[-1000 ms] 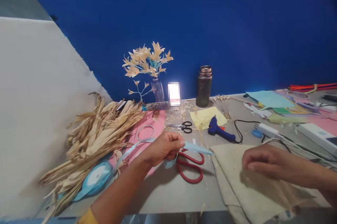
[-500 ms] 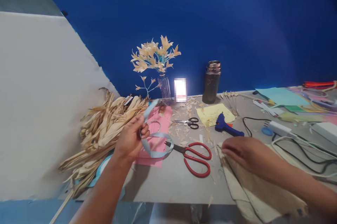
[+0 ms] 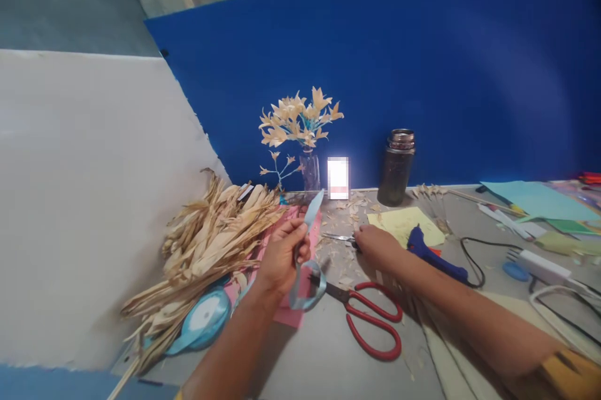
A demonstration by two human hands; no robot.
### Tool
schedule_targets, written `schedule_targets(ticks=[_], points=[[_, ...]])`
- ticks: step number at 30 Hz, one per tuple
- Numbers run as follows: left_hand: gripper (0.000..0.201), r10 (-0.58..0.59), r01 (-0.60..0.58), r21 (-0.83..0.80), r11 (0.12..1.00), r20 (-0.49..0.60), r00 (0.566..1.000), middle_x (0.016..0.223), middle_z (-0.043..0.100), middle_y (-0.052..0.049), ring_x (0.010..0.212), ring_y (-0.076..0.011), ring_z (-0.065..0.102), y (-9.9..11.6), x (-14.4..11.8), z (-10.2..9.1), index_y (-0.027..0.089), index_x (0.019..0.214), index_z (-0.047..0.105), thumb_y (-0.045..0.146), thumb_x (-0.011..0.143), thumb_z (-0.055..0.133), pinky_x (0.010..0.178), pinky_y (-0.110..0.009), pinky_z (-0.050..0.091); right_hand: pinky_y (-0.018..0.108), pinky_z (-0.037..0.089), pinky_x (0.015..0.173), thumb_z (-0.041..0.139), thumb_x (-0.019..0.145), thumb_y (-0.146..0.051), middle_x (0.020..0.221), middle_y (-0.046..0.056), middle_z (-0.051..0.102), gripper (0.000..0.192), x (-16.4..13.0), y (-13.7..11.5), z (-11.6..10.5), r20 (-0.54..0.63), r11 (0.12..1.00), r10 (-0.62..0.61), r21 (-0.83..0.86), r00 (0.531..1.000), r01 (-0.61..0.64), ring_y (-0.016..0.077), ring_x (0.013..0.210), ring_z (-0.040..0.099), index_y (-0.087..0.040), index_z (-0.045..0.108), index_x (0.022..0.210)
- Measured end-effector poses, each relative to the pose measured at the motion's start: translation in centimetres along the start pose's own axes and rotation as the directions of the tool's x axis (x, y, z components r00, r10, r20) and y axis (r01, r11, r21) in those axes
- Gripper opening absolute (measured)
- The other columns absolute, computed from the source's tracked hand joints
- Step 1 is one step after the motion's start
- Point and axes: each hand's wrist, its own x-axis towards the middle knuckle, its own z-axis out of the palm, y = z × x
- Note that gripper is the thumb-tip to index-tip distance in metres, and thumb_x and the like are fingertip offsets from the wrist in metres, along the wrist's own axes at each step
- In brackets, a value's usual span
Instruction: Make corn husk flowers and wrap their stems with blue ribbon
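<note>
Head view, left hand: the left hand (image 3: 282, 254) is pinching a strip of light blue ribbon (image 3: 307, 243) between thumb and fingers; the free end is sticking up past the fingertips and the rest is looping down below the palm.
Head view, right hand: the right hand (image 3: 375, 245) is lying palm down on the small black-handled scissors (image 3: 339, 238), covering the handles so that only the blades are showing toward the left hand; whether the fingers are gripping them, I cannot tell.
Between and below the hands: the large red-handled scissors (image 3: 370, 318) are lying on the grey table (image 3: 319, 356), their blades pointing at the ribbon loop.
Under the left hand: a pink sheet (image 3: 300, 300) is lying flat.
Left of the left hand: a heap of dried husks (image 3: 216, 237) is spreading out, with a ribbon spool (image 3: 204, 318) beside the forearm.
Beyond the hands: a vase of husk flowers (image 3: 303, 131) and a dark flask (image 3: 397, 167) are standing against the blue board (image 3: 422, 74).
Right of the right hand: a blue glue gun (image 3: 434, 256) is resting by a yellow sheet (image 3: 404, 225).
Writing: a small card (image 3: 338, 178) by the vase is blurred, so nothing is readable.
</note>
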Motion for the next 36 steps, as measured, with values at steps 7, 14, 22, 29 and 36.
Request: schedule_targets(ticks=[7,14,22,29,36], points=[[0.038,-0.003,-0.002,-0.068,0.998,-0.064,0.998,0.059,0.055,0.005,0.045,-0.0041,0.044,-1.9,1.9,-0.5,0.016,0.081,0.059,0.030,0.061,0.087,0.042,-0.014,0.030,0.032,0.047,0.071,0.052,0.083,-0.005,0.099,0.021,0.074,0.026,0.5,-0.1,2.0,-0.027,0.997,0.073,-0.007,0.997,-0.073,0.0310,0.091,0.072,-0.008,0.070,0.102],[0.025,0.029,-0.035,-0.080,0.996,-0.080,0.996,0.062,0.059,0.002,0.051,-0.0060,0.052,-3.4,3.0,-2.0,0.013,0.080,0.066,0.018,0.062,0.083,0.048,-0.016,0.040,0.031,0.044,0.069,0.049,0.088,-0.016,0.099,0.013,0.074,0.023,-0.7,1.4,0.7,-0.106,0.976,0.111,0.198,0.988,-0.089,0.0270,0.088,0.070,-0.016,0.065,0.104],[0.009,-0.133,0.106,-0.276,0.955,-0.082,0.988,0.083,0.073,-0.010,0.074,-0.0191,0.071,-5.3,2.7,-1.4,0.014,0.081,0.063,0.011,0.076,0.070,0.068,-0.029,0.057,0.026,0.042,0.057,0.068,0.076,-0.041,0.074,0.001,0.072,0.028,-1.6,-0.4,1.5,0.099,0.340,-0.020,0.937,0.995,-0.086,0.0163,0.062,0.061,-0.017,0.072,0.090],[0.006,-0.235,0.219,-0.337,0.916,-0.008,0.972,0.093,0.075,-0.014,0.084,-0.0204,0.073,-6.9,2.1,-1.1,0.009,0.085,0.067,0.006,0.079,0.067,0.075,-0.028,0.056,0.020,0.030,0.045,0.076,0.068,-0.037,0.058,0.000,0.065,0.025,-1.5,-2.4,4.0,0.342,0.004,-0.024,0.940,0.940,-0.342,0.0079,0.045,0.048,-0.014,0.072,0.076],[0.005,-0.239,0.240,-0.368,0.899,0.047,0.970,0.085,0.074,-0.011,0.072,-0.0168,0.070,-6.9,1.6,-0.8,0.009,0.084,0.070,0.007,0.080,0.068,0.070,-0.027,0.055,0.020,0.014,0.040,0.074,0.079,-0.044,0.041,-0.006,0.045,0.034,-2.3,-2.9,3.5,0.319,-0.117,-0.289,0.924,0.903,-0.364,0.0035,0.036,0.029,-0.010,0.072,0.072]])
